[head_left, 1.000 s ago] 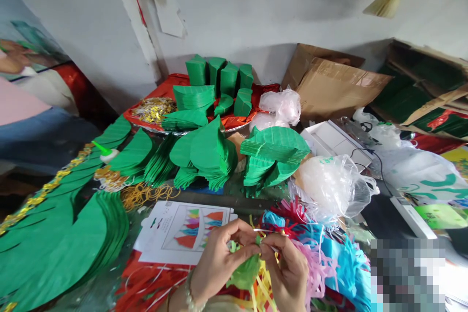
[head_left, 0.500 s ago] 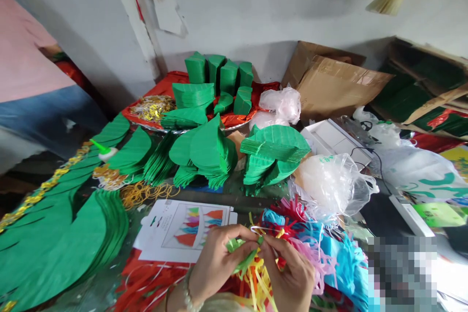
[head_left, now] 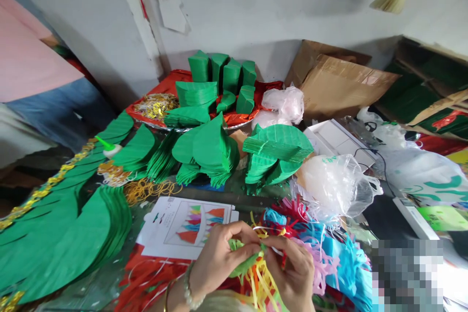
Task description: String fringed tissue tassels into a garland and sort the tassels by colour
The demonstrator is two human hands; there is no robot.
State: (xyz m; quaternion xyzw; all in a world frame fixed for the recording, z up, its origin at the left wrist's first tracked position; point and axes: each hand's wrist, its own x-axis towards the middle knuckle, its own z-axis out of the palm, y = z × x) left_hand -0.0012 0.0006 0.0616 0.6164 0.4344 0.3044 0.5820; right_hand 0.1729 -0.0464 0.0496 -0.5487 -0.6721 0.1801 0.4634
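Many green leaves (head_left: 47,248) lie stacked at the left, gold trim (head_left: 54,183) along their outer edge; a person (head_left: 32,58) stands beyond. Next come loose rubber bands (head_left: 151,190), a printed card (head_left: 186,229) and, nearer, red tissue (head_left: 149,273). At lower middle, the left hand (head_left: 219,258), wearing a bead bracelet (head_left: 188,287), pinches green tissue (head_left: 243,268) between thumb and forefinger. Yellow streamers (head_left: 261,280) hang between the hands. The right hand (head_left: 292,268) meets the left, fingertips closed on the tissue's narrow end. A white cord (head_left: 261,227) loops just behind the fingertips; whether either hand grips it cannot be told. Pink streamers (head_left: 318,268) and blue streamers (head_left: 347,263) lie to the right. The step in hand looks like fine fingertip work on the tissue's end, by the cord; the next move seems to call for a small, firm pinch from both hands.
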